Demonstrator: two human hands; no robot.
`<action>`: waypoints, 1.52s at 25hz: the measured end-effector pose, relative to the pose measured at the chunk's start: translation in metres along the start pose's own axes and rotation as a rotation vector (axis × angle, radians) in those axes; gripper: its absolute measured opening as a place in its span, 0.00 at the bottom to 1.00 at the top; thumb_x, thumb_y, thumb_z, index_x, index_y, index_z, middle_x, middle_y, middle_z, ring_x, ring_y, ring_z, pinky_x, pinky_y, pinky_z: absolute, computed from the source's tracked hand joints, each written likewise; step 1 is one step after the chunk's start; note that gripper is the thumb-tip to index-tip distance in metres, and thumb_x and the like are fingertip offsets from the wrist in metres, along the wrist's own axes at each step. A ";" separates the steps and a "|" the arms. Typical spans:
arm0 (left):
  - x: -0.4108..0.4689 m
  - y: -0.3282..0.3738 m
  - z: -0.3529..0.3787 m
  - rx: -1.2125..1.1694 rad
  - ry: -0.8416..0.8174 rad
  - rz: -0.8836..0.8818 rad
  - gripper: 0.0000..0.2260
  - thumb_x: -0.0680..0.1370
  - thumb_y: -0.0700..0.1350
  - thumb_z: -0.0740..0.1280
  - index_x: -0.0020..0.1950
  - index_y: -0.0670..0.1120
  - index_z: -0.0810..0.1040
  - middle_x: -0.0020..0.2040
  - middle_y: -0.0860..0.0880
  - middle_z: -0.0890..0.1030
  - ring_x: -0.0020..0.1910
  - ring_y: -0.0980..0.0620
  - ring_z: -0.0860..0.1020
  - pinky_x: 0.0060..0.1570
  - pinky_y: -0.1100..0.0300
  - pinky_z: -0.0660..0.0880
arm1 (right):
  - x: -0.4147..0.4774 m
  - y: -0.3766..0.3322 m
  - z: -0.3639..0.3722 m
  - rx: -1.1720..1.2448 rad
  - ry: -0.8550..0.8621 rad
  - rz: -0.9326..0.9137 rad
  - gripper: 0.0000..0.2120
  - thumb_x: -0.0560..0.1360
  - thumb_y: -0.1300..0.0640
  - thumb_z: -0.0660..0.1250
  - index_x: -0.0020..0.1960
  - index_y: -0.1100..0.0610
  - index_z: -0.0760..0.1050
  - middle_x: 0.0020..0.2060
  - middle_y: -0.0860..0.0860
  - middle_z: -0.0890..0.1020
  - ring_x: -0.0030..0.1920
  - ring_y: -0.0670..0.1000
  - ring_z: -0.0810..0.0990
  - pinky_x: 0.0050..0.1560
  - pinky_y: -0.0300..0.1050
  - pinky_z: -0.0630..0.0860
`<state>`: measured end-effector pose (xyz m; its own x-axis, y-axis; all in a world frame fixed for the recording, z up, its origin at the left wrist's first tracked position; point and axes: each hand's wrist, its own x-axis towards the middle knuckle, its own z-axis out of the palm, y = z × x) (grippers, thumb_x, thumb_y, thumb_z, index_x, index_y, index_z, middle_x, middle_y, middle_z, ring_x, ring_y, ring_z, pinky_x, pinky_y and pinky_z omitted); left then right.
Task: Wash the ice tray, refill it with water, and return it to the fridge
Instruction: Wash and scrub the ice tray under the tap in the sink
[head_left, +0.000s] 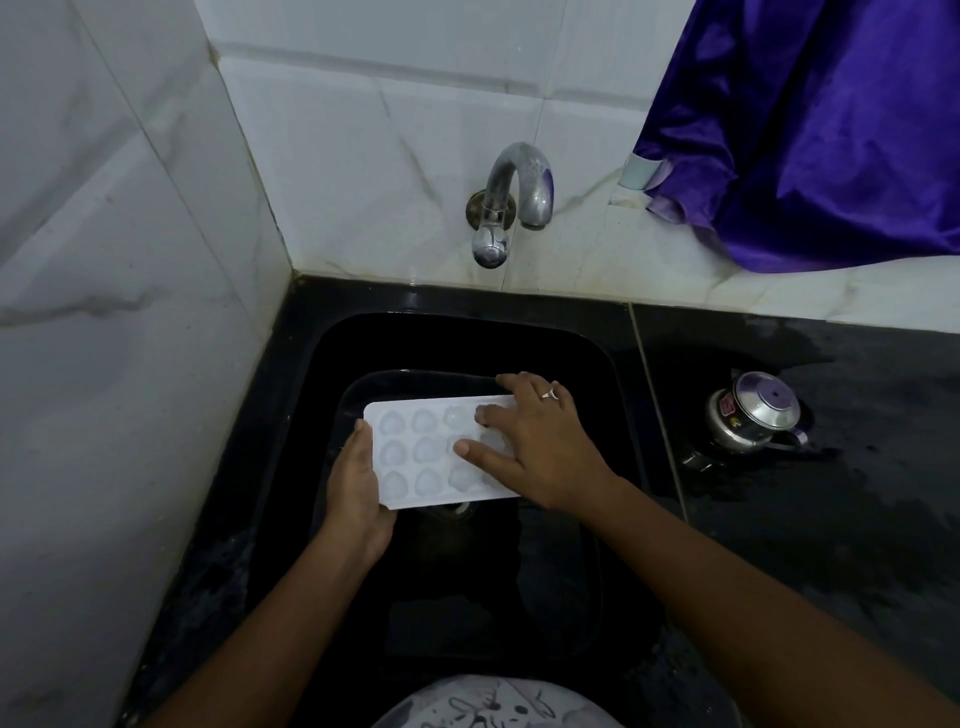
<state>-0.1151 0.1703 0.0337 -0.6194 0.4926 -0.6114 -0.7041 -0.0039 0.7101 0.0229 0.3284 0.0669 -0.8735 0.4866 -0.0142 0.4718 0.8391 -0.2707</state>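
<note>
A white ice tray (415, 457) with rounded cups lies level over the black sink (322, 364). My left hand (358, 493) grips its left short edge, thumb on top and fingers underneath. My right hand (540, 447) lies on the tray's right end with fingers straight, fingertips pressing into the cups; a ring shows on one finger. The steel tap (511, 200) is on the wall above the sink and no water runs from it.
White tiled walls close in the sink at the left and back. A small steel lidded pot (753, 415) stands on the wet black counter (831, 493) to the right. A purple cloth (810, 130) hangs at the upper right.
</note>
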 end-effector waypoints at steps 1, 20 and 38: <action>0.000 0.000 0.000 0.001 -0.002 0.004 0.25 0.87 0.60 0.55 0.66 0.43 0.81 0.58 0.41 0.87 0.55 0.38 0.87 0.50 0.43 0.82 | 0.001 0.002 -0.002 -0.014 0.009 0.008 0.29 0.79 0.26 0.51 0.63 0.42 0.81 0.76 0.56 0.69 0.78 0.59 0.62 0.78 0.68 0.53; 0.010 -0.010 -0.003 -0.037 -0.058 -0.043 0.27 0.86 0.61 0.57 0.72 0.41 0.78 0.65 0.37 0.84 0.63 0.33 0.83 0.61 0.36 0.79 | 0.005 -0.018 -0.003 -0.026 0.003 -0.085 0.31 0.80 0.29 0.50 0.64 0.47 0.80 0.77 0.57 0.68 0.79 0.60 0.61 0.78 0.67 0.52; 0.013 -0.014 0.003 -0.045 -0.075 -0.022 0.27 0.86 0.61 0.58 0.72 0.42 0.78 0.64 0.37 0.84 0.63 0.34 0.83 0.65 0.32 0.77 | 0.010 -0.019 0.000 -0.044 0.039 0.006 0.30 0.81 0.30 0.49 0.61 0.45 0.82 0.77 0.56 0.69 0.79 0.59 0.61 0.79 0.67 0.52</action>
<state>-0.1123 0.1798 0.0170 -0.5771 0.5571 -0.5972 -0.7330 -0.0308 0.6795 0.0056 0.3177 0.0720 -0.8656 0.5003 0.0216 0.4829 0.8454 -0.2284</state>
